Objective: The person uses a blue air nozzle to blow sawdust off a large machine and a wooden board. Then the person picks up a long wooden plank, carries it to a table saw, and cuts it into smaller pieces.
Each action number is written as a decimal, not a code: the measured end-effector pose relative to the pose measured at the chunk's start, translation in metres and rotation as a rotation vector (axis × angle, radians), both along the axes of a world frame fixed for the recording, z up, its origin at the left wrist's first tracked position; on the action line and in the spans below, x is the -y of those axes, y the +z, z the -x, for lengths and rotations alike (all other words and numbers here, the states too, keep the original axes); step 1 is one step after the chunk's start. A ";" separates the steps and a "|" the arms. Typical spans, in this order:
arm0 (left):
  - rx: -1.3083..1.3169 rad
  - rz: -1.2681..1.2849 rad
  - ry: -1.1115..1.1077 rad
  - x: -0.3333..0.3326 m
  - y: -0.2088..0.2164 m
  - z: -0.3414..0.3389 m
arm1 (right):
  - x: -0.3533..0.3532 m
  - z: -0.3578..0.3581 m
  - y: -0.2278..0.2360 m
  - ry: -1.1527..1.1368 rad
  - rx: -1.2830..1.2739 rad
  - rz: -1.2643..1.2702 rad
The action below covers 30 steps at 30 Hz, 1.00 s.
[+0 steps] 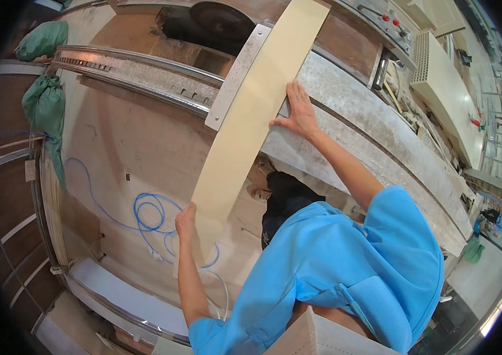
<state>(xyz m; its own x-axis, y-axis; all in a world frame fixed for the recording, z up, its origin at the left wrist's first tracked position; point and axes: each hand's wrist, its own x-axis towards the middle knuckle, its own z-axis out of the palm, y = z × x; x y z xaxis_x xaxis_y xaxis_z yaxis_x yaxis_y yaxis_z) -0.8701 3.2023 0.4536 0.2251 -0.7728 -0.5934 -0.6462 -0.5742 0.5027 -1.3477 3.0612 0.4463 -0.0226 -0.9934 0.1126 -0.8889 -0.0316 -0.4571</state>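
Observation:
A long cream-coloured board (pixel 245 106) stretches from the top of the view down toward me, lying across a grey metal machine bed (pixel 357 106). Its near end sticks out past the bed, over the floor. My left hand (pixel 184 220) grips the board's left edge near that end; the fingers beneath are hidden. My right hand (pixel 299 111) rests against the right edge, fingers stretched out and thumb apart. Along the board's left side runs a narrow speckled metal fence (pixel 238 77) with screws at its ends.
A metal rail (pixel 138 74) extends left from the fence. Behind it is a large dark disc (pixel 222 26). Blue hose (pixel 149 212) lies coiled on the floor. Green bags (pixel 44 106) hang at the far left. Red-knobbed controls (pixel 387 19) sit at the back right.

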 end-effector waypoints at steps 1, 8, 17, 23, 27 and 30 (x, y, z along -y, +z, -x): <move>-0.030 -0.002 0.025 0.000 0.000 0.000 | 0.000 0.000 0.000 0.000 -0.003 0.002; -0.185 -0.010 0.083 0.005 -0.004 -0.007 | 0.003 -0.001 0.002 0.007 -0.007 0.012; -0.242 0.020 0.135 0.001 -0.005 -0.010 | 0.002 -0.001 0.007 0.011 -0.015 0.039; -0.166 -0.023 0.095 0.002 0.002 -0.009 | 0.000 -0.002 0.014 0.026 0.005 0.059; -0.330 0.040 0.189 -0.002 0.017 0.003 | -0.002 -0.001 0.017 0.028 0.000 0.058; -0.309 0.039 0.192 -0.007 0.028 0.011 | -0.005 -0.001 0.016 0.021 0.022 0.059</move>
<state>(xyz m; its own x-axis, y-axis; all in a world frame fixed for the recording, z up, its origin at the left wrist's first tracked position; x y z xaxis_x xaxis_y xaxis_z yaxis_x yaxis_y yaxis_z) -0.8813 3.2097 0.4820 0.1827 -0.7573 -0.6270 -0.3424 -0.6468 0.6814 -1.3470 3.0663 0.4621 -0.0048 -0.9853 0.1708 -0.8775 -0.0777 -0.4732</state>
